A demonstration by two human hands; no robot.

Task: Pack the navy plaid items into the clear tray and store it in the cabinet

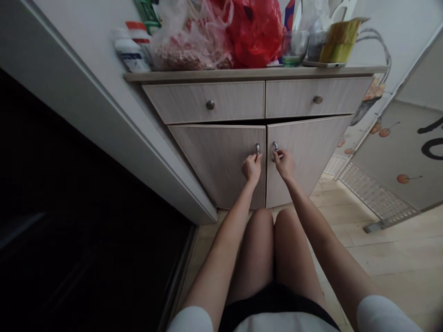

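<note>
Left hand, right hand on 2 handles, cabinet ajar (dark inside)

Well behind the grips of the bare left hand and bare right hand, a white top is showing short, plain sleeves; nearer the grips, black bottoms are meeting bare legs.
</note>
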